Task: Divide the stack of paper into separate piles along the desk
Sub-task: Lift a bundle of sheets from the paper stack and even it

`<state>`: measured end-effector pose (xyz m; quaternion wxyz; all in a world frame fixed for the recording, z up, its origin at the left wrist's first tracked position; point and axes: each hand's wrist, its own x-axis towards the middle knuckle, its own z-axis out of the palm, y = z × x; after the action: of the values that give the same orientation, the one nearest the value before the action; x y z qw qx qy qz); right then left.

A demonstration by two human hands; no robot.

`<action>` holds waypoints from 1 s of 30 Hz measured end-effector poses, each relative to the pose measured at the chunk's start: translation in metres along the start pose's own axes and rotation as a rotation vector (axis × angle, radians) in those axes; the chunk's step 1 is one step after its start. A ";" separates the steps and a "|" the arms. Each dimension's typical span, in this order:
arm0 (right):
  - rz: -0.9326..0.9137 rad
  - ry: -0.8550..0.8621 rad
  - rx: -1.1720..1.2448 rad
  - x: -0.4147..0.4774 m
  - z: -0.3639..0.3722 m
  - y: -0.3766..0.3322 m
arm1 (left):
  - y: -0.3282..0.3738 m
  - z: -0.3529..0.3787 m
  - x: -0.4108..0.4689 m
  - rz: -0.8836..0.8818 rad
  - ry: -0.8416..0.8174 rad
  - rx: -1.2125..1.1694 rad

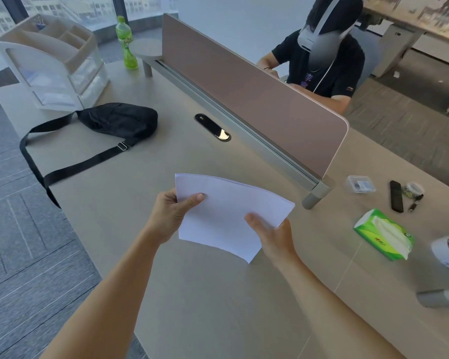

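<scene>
- White stack of paper [223, 211] held just above the counter [218, 307], undivided, with no separate piles laid out yet.
- Pinched at its left edge by the left hand [175, 212], thumb flat on top, fingers curled underneath.
- Gripped at the near right corner by the right hand [271, 234], thumb likewise on top, probably to steady the sheets before peeling off a first share.
- Bowed gently between the two grips; thin, matte, with sheet edges slightly stepped along the far side.
- Smooth, pale beige counter surface beneath, likely where the first pile goes.
- Further out: soft black bag [117, 120] with a long strap at left, glossy green tissue pack [384, 234] at right, dusty-pink partition [244, 92] behind.
</scene>
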<state>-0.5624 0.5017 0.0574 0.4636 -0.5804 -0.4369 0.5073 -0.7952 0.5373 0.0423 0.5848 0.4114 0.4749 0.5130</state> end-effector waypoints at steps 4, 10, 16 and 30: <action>-0.010 -0.007 0.045 -0.003 -0.005 -0.009 | 0.015 0.009 -0.007 -0.009 -0.043 0.034; -0.029 0.005 0.109 -0.019 -0.013 -0.014 | 0.024 0.019 -0.024 -0.011 -0.074 0.103; -0.119 0.036 0.118 -0.038 -0.016 -0.041 | 0.066 0.036 -0.049 0.064 -0.006 0.149; -0.159 0.291 0.549 -0.044 -0.055 -0.110 | 0.116 0.039 -0.099 -0.004 -0.004 0.699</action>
<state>-0.5166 0.4738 0.1767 0.6988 -0.4639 -0.2568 0.4801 -0.7839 0.4552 0.1757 0.4107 0.5869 0.6213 0.3175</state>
